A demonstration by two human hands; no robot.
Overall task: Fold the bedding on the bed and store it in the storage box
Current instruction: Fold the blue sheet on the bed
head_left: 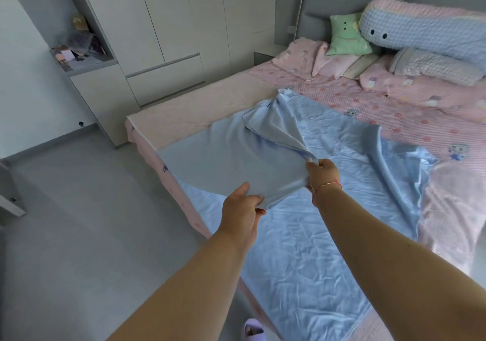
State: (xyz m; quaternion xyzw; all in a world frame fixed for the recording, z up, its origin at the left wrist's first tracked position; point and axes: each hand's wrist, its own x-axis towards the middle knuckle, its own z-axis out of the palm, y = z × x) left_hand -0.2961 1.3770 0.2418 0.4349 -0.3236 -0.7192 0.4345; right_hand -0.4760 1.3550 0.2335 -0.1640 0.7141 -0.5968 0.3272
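Two hands, left [240,206] and right [322,173], each pinching one blue sheet [302,235], one bed [210,109]

A light blue sheet [302,235] lies crumpled across the near side of the bed [200,109], one part lifted above it. The left hand [240,206] pinches the lifted edge nearest the bed's side, and the right hand [322,175] grips bunched fabric further in. Pink pillows [297,56] and a long blue plush [426,33] sit at the bed's head.
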